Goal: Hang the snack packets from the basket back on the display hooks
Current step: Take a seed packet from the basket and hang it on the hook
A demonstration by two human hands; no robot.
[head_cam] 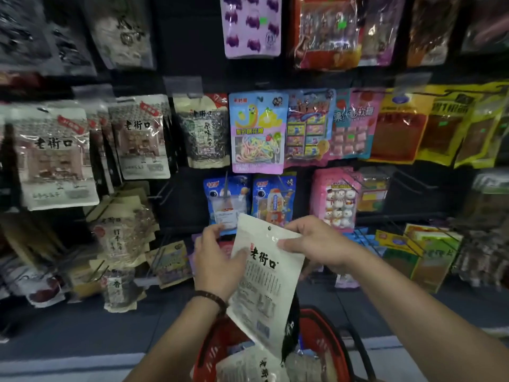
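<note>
White snack packet (264, 285) pinched at its edges by left hand (217, 260) and right hand (316, 244), above red basket (321, 332).

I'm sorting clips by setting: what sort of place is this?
Most likely a shop's snack aisle. Sealed snack packets hang in rows on a dark display wall, a red shopping basket sits below, and the left hand and right hand hold a white packet with a hang hole.
</note>
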